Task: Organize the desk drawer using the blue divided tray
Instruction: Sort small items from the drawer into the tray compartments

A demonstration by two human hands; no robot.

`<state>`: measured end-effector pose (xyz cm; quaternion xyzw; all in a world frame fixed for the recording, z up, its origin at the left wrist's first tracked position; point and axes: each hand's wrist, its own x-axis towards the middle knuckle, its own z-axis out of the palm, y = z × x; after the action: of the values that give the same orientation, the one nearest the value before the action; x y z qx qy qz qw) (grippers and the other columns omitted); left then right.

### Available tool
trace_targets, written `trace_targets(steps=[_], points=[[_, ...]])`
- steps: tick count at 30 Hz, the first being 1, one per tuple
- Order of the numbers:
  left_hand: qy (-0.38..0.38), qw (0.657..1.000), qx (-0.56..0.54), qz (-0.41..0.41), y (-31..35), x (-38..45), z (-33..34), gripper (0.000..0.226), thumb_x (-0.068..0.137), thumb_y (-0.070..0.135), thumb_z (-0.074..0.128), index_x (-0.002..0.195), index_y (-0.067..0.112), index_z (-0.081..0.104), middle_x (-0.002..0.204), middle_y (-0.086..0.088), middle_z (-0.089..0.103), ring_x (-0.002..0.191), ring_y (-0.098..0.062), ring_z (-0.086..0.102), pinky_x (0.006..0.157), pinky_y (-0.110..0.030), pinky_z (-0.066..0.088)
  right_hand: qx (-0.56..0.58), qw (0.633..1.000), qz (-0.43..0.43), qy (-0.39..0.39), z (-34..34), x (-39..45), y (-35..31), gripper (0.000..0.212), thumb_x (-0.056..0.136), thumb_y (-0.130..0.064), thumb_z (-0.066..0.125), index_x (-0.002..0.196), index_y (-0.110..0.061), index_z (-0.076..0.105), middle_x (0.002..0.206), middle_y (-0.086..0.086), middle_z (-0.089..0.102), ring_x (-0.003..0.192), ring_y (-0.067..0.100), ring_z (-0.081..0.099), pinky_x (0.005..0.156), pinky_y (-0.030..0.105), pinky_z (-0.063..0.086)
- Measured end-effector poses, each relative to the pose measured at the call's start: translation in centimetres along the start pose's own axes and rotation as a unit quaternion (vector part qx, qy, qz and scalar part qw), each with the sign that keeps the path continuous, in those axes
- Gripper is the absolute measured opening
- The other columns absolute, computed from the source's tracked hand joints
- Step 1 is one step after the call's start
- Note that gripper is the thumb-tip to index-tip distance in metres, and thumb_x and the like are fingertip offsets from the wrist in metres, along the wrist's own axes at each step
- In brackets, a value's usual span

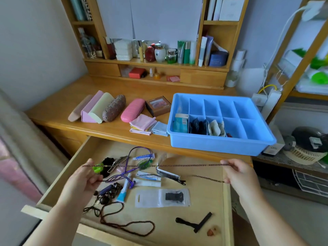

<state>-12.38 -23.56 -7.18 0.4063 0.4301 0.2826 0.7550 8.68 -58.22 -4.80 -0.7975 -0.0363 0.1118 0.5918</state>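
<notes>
A wooden counter (113, 132) carries the blue divided tray (220, 142) at its right front edge; three near compartments hold a small carton, dark packets and pale packets. Below, the open drawer (209, 217) holds tubes, bead strings and a clear zip bag. Above it, a thin braided cord (156, 165) stretches taut, its ends pinched in the left hand (83, 181) grip and the right hand (237, 176) grip.

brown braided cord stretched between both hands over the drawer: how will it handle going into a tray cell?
The brown braided cord is probably floppy: it looks straight only because the left hand and right hand hold it taut, and its loose tail droops. Thin, so likely light. It may spring out of the blue tray unless coiled first.
</notes>
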Motion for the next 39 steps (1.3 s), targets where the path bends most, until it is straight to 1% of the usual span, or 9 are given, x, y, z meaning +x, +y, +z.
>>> trace_targets(steps=[3,6,10,14,20,26,33,36,39], points=[[0.017,0.999,-0.025,-0.026,0.9,0.4,-1.0,0.016,0.097,0.027,0.047,0.108,0.033,0.057,0.037,0.009,0.025,0.036,-0.009,0.028,0.074,-0.034,0.057,0.25,0.948,0.172,-0.099,-0.7,0.5,1.0,0.012,0.087,-0.01,0.059,0.077,-0.008,0.055,0.061,0.005,0.052,0.065,0.023,0.062,0.075,0.038,0.051],[0.031,0.984,0.174,0.033,0.7,-1.0,0.8,0.015,0.093,0.027,0.058,0.091,0.013,0.063,0.045,0.004,0.034,0.044,-0.013,0.033,0.049,-0.026,0.045,0.289,0.92,0.166,-0.207,0.2,0.0,0.4,0.021,0.077,-0.018,0.064,0.063,-0.011,0.05,0.055,0.003,0.046,0.068,0.028,0.063,0.081,0.043,0.05],[-0.094,0.829,0.488,0.256,-0.4,-5.7,6.1,0.028,0.081,0.03,0.071,0.061,0.014,0.06,0.044,0.005,0.042,0.042,-0.006,0.034,0.045,-0.021,0.029,0.234,0.93,0.045,-0.282,3.0,-1.4,-2.3,0.024,0.082,-0.028,0.06,0.061,-0.016,0.06,0.058,0.002,0.052,0.066,0.022,0.059,0.076,0.036,0.05],[-0.242,0.726,0.573,0.292,-1.7,-10.7,11.6,0.027,0.073,0.03,0.067,0.052,0.034,0.052,0.049,0.013,0.049,0.047,-0.006,0.041,0.045,-0.017,0.028,0.141,0.933,0.001,-0.33,5.9,-3.4,-4.3,0.025,0.091,-0.027,0.053,0.077,-0.014,0.069,0.075,0.007,0.067,0.072,0.018,0.062,0.068,0.025,0.051],[-0.174,0.816,0.494,0.244,-0.2,-8.4,13.9,0.025,0.078,0.02,0.065,0.059,0.009,0.054,0.047,0.007,0.041,0.043,-0.007,0.032,0.043,-0.017,0.027,0.21,0.875,0.151,-0.409,5.4,-4.5,-3.9,0.025,0.083,-0.031,0.058,0.076,-0.007,0.06,0.049,0.001,0.036,0.042,0.015,0.035,0.052,0.029,0.044],[-0.062,0.984,0.138,-0.094,0.2,-3.0,6.8,0.028,0.092,0.014,0.057,0.066,0.012,0.05,0.038,0.006,0.032,0.029,-0.008,0.026,0.035,-0.016,0.031,0.382,0.812,0.229,-0.376,1.7,-2.7,-3.1,0.025,0.09,-0.02,0.05,0.072,-0.005,0.059,0.045,-0.005,0.028,0.034,0.007,0.028,0.036,0.021,0.036],[0.064,0.985,-0.062,-0.15,-1.7,-2.3,3.1,0.025,0.094,0.02,0.055,0.072,0.013,0.044,0.037,0.003,0.03,0.03,-0.01,0.03,0.046,-0.025,0.052,0.46,0.809,0.242,-0.275,1.1,-1.0,-2.4,0.024,0.085,-0.024,0.055,0.067,-0.009,0.059,0.044,-0.006,0.033,0.033,0.009,0.036,0.042,0.025,0.044],[0.05,0.969,0.24,0.028,-2.6,-4.6,5.0,0.022,0.088,0.02,0.064,0.076,0.003,0.057,0.046,0.002,0.037,0.041,-0.014,0.034,0.044,-0.023,0.032,0.457,0.81,0.219,-0.296,2.0,-1.2,-2.6,0.019,0.083,-0.022,0.058,0.074,-0.007,0.065,0.054,0.002,0.05,0.044,0.015,0.049,0.048,0.029,0.05],[-0.109,0.821,0.492,0.269,-3.2,-8.5,8.1,0.029,0.085,0.028,0.066,0.059,0.017,0.056,0.046,0.008,0.047,0.045,-0.006,0.039,0.049,-0.024,0.032,0.445,0.813,0.165,-0.338,3.4,-1.8,-2.9,0.021,0.085,-0.019,0.057,0.095,-0.004,0.068,0.089,0.018,0.067,0.076,0.027,0.066,0.069,0.037,0.057]])
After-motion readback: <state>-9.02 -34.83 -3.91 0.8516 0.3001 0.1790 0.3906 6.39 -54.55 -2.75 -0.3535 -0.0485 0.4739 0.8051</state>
